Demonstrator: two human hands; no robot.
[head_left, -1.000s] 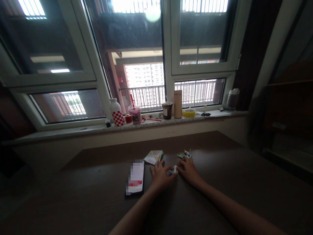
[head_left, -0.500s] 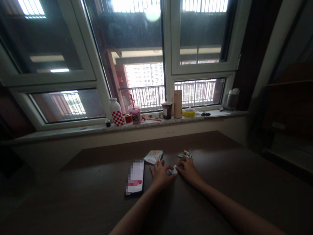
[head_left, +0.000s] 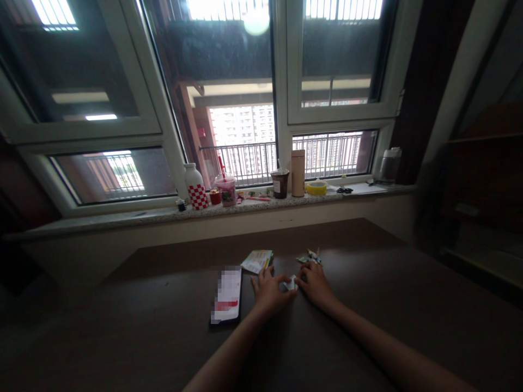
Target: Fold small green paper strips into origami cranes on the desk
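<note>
Between my hands on the dark table (head_left: 163, 305) lies a small pale piece of folded paper (head_left: 291, 283). The thumb and index finger of my left hand (head_left: 270, 291) close on its left side, while the other fingers rest on the table. My right hand (head_left: 316, 284) pinches the paper's right edge with bent fingers. Just beyond the left fingertips is a flat printed paper packet (head_left: 257, 261). A crumpled, colourful small heap (head_left: 309, 256), perhaps folded paper, sits past the right knuckles. Left of my left hand lies a phone (head_left: 227, 296) with its screen lit.
Along the windowsill (head_left: 163, 216) stand a checkered bottle (head_left: 198, 190), a pink drink cup (head_left: 227, 190), a dark drink cup (head_left: 280, 184) and a tan flask (head_left: 298, 173). Yellow tape (head_left: 316, 188), scissors (head_left: 345, 190) and a clear jug (head_left: 390, 165) are further right.
Both hands keep nearly the same place and grip on the folded paper. The whole view has shifted very slightly.
</note>
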